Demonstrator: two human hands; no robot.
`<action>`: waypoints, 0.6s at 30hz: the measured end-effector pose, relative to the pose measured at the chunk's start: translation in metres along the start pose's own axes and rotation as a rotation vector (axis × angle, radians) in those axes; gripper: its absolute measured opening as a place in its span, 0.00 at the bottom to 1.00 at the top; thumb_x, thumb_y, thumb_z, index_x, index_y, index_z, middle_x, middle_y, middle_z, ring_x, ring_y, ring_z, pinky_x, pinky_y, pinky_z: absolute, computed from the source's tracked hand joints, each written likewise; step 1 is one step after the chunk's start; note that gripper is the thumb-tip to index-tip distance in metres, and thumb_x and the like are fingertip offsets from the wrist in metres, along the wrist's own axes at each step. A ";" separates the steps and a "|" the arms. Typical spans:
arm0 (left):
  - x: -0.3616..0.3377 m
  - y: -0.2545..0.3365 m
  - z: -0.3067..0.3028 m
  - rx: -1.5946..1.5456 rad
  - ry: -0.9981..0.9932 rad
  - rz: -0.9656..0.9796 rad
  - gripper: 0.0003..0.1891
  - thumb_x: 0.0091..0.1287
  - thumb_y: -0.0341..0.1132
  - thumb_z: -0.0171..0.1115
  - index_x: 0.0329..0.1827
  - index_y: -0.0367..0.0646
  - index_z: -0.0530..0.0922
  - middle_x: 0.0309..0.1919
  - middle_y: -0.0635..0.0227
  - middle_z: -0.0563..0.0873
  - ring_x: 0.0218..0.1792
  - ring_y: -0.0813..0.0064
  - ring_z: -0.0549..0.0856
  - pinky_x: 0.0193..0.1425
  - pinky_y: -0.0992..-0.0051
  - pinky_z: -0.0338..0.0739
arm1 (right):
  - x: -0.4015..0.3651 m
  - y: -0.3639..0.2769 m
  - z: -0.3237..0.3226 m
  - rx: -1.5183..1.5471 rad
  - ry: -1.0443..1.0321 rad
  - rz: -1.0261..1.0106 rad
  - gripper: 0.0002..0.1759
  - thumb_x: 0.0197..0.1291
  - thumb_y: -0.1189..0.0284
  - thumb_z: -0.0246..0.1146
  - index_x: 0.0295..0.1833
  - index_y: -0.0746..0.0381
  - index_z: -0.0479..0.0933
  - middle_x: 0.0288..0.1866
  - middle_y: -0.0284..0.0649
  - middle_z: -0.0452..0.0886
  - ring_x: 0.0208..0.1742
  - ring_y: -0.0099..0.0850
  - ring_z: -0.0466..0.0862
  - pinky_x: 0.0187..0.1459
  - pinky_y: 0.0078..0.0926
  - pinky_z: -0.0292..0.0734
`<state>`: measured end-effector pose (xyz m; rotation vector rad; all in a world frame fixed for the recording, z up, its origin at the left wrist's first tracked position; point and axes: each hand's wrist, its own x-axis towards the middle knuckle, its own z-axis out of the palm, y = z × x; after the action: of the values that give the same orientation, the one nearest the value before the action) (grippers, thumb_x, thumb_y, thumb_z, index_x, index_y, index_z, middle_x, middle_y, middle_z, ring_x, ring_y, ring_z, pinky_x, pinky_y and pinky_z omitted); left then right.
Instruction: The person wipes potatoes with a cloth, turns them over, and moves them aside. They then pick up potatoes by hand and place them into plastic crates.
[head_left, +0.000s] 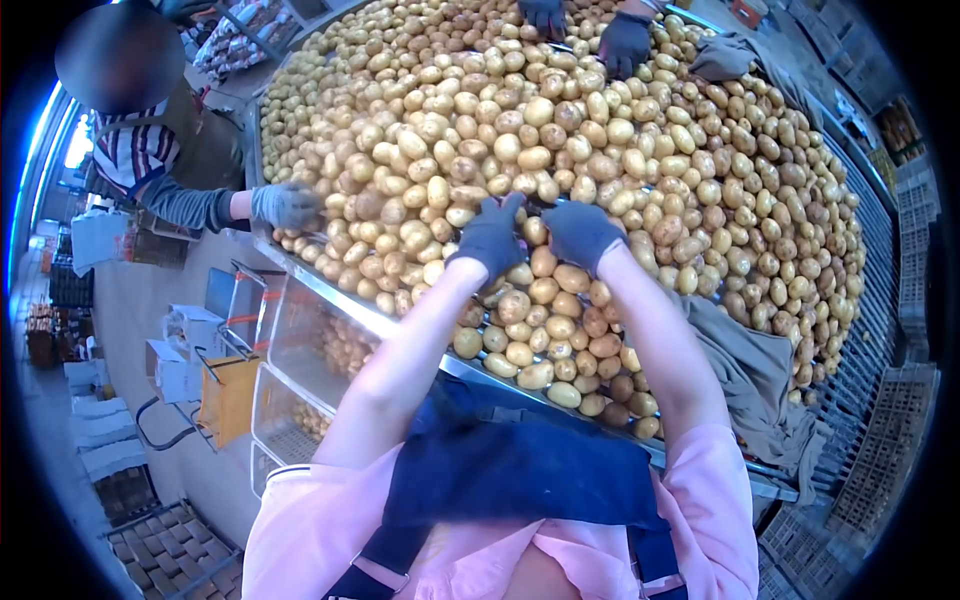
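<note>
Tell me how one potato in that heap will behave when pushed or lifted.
Likely to roll: the potatoes are rounded and piled loose. Pushing one probably shifts its neighbours, since they lie touching. Each looks firm and smaller than the left hand or right hand, so probably an easy one-handed lift.

Potato heap (560, 130) lies on the desk (350, 310), centre to upper right of frame. Left hand (490, 238) and right hand (580, 232) sit side by side on its near slope. A co-worker's hand (285, 205) touches the heap's left edge. Wire crates (300, 350) stand below the desk rim, lower left.
</note>
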<state>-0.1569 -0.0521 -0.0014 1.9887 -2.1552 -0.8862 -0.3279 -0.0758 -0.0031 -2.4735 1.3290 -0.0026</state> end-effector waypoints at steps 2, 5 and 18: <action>-0.001 0.001 0.003 0.001 0.047 0.013 0.37 0.54 0.37 0.69 0.66 0.56 0.60 0.59 0.49 0.69 0.56 0.47 0.76 0.56 0.57 0.75 | 0.002 -0.007 0.008 -0.054 0.038 0.006 0.08 0.52 0.71 0.59 0.36 0.59 0.81 0.35 0.49 0.82 0.39 0.47 0.83 0.41 0.41 0.79; 0.006 -0.001 0.006 -0.032 0.008 0.016 0.36 0.54 0.35 0.67 0.66 0.56 0.60 0.58 0.49 0.69 0.55 0.47 0.76 0.56 0.58 0.75 | 0.002 -0.011 0.012 -0.029 0.026 0.098 0.11 0.55 0.73 0.55 0.41 0.60 0.81 0.37 0.47 0.83 0.41 0.44 0.84 0.42 0.39 0.79; -0.114 -0.064 0.006 -1.733 0.498 0.476 0.20 0.69 0.42 0.51 0.59 0.40 0.66 0.53 0.55 0.77 0.51 0.61 0.79 0.56 0.66 0.75 | -0.036 -0.152 -0.038 0.752 0.676 -0.407 0.20 0.56 0.67 0.65 0.55 0.57 0.76 0.52 0.40 0.79 0.54 0.37 0.78 0.59 0.37 0.71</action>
<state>-0.0846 0.0575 0.0008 0.6090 -0.7251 -1.2163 -0.2310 0.0195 0.0827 -2.0510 0.7527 -1.2704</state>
